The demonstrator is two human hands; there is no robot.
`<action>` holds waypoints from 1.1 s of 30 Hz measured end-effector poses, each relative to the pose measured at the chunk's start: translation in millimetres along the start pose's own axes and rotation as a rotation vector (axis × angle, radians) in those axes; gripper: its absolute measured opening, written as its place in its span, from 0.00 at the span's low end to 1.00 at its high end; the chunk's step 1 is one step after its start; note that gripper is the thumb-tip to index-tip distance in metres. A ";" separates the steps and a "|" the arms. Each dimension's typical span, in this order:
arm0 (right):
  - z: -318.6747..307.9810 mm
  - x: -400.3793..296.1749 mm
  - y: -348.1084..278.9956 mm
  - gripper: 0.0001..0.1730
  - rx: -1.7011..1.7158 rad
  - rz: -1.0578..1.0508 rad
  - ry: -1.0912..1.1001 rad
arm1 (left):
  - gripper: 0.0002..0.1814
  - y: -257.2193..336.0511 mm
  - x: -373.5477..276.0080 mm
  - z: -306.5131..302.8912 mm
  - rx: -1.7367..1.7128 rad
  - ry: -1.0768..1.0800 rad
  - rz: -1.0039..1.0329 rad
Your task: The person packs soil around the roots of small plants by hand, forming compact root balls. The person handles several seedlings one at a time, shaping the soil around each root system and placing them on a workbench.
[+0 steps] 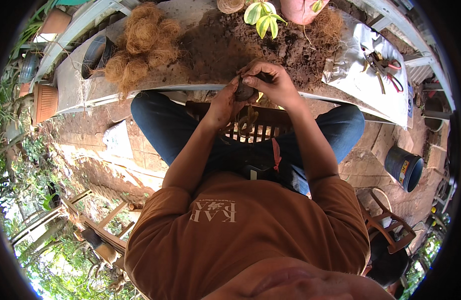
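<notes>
A dark, rounded clump of soil [244,92] is held between my two hands, just in front of the table's near edge. My left hand [223,103] cups it from the left and below. From the right, the thumb and fingers of my right hand [272,83] press on its top. Both hands are smeared with soil. Limp brownish plant parts [248,119] hang beneath the clump, and a bit of yellow leaf [259,97] shows under my right hand. My fingers cover part of the clump.
Coconut fibre [146,41] lies piled beside a tipped black pot [96,56]. Loose soil [223,45] covers the table's middle, behind which stand a pink pot [300,10] and variegated leaves [266,18]. Pruning shears [378,71] lie on a silvery sheet [352,80]. A bucket [403,168] sits at right.
</notes>
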State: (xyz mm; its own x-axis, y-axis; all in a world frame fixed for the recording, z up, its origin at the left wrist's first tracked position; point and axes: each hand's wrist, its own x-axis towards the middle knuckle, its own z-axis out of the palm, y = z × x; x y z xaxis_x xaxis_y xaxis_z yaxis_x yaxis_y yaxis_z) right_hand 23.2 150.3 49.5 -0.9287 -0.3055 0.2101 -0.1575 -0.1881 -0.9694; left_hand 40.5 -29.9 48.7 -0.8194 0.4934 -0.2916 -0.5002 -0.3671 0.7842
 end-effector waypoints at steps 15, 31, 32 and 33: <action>9.0 0.3 0.3 0.19 -0.293 -0.156 0.090 | 0.25 -8.6 -1.2 -10.8 0.306 -0.018 0.141; 2.0 -2.7 -11.7 0.28 -0.132 -0.007 -0.082 | 0.28 -6.5 0.4 -6.7 -0.086 -0.094 0.081; 0.7 -2.6 -7.8 0.29 -0.102 -0.014 -0.102 | 0.29 -5.1 1.9 -4.0 -0.179 -0.072 0.018; -0.3 -2.6 -3.6 0.29 -0.065 -0.007 -0.107 | 0.30 -4.6 2.9 -3.0 -0.272 -0.051 -0.045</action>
State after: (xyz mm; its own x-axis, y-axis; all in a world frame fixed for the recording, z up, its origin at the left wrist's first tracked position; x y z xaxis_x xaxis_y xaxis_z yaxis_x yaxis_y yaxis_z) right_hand 26.1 152.0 52.4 -0.8870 -0.4025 0.2262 -0.1887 -0.1311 -0.9732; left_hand 39.6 -29.2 42.6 -0.7830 0.5503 -0.2900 -0.5982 -0.5385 0.5934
